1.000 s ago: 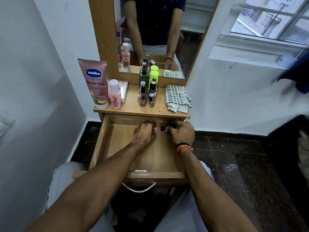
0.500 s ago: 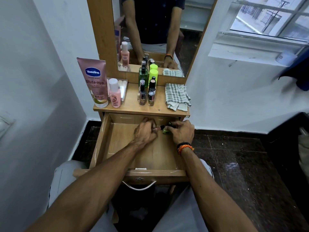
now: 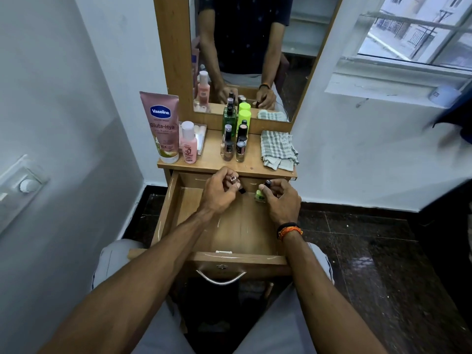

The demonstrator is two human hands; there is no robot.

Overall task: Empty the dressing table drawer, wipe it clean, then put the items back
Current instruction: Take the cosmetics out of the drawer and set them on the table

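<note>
While both hands sit over the far end of the pulled-out drawer, entries follow.
Left hand: fingers curled round a small dark item with a square brownish end; exact type unclear.
Right hand: grips a pale green nail polish bottle with a dark cap, held just above the drawer floor.
Drawer: wooden, open, floor bare where visible.
Tabletop: Vaseline tube, pink bottle, cluster of nail polish bottles, two green bottles at the mirror.
Cloth: checked, folded, at right of the tabletop.
</note>
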